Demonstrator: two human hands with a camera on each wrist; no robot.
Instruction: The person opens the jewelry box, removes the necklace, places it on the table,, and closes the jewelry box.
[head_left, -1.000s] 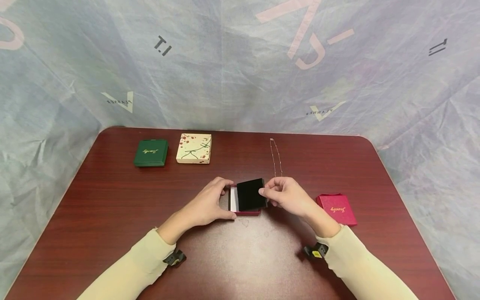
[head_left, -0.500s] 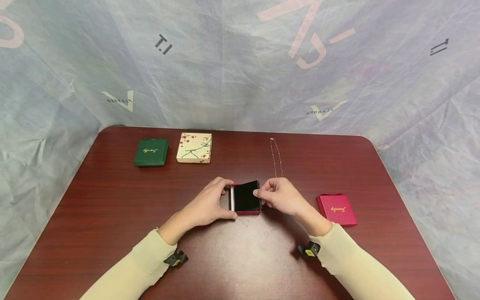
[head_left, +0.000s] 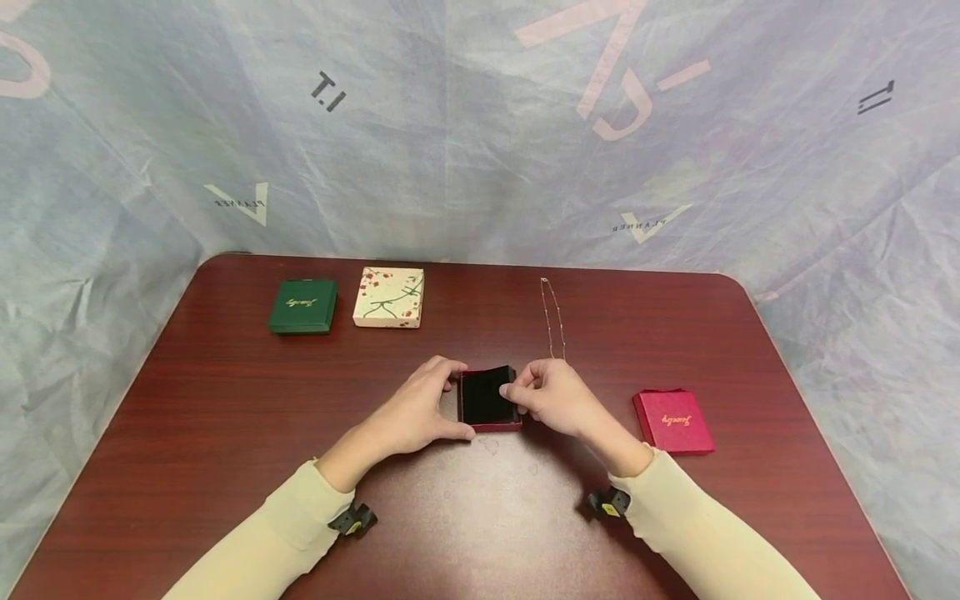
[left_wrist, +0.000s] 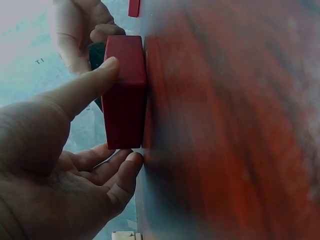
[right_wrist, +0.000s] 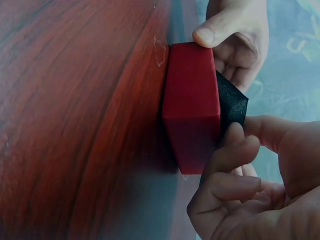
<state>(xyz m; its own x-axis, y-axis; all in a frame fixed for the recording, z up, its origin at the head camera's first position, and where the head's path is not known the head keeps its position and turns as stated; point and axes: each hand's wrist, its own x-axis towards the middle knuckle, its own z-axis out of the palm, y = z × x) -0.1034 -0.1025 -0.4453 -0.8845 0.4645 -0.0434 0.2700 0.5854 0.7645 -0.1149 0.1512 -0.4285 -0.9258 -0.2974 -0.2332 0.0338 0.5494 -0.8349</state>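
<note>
Between its thumb and fingers, my left hand (head_left: pixel 411 410) holds the red jewelry box base (head_left: pixel 497 427), which sits on the table. My right hand (head_left: pixel 553 398) pinches the right edge of a black pad (head_left: pixel 480 398) lying in the box's mouth. In the right wrist view one corner of the black pad (right_wrist: pixel 231 102) sticks up above the rim of the red box base (right_wrist: pixel 191 85). The left thumb presses the side of the red box base (left_wrist: pixel 125 110) in the left wrist view. Past the right hand's fingers lies a thin chain necklace (head_left: pixel 559 312).
A red lid (head_left: pixel 677 421) marked "Jewelry" lies to the right, by the right forearm. At the back left stand a green jewelry box (head_left: pixel 302 306) and a cream box with a floral print (head_left: pixel 388 297). A grey cloth (head_left: pixel 450 167) hangs behind the table (head_left: pixel 225 417).
My right hand has moved left with the black pad, which has gone lower into the red box base and now covers the white inside. The left hand has stayed in place.
</note>
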